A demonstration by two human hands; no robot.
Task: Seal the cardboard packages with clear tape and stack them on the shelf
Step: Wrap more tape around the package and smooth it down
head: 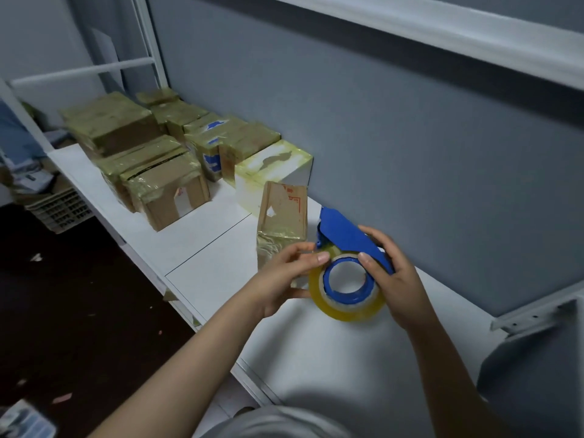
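Right hand (395,276) grips blue tape dispenser (344,232), left hand (281,279) pinches tape roll (347,306), just near of upright cardboard package (282,216) on white shelf (205,248); package likely light, stiff: hold flat sides.

Both bare forearms reach from the near edge toward the far side, converging. The left grip (289,276) has fingers curled, tips pinching the left side of the tape dispenser (347,235). The right grip (393,279) wraps its right side, thumb laid across the front.
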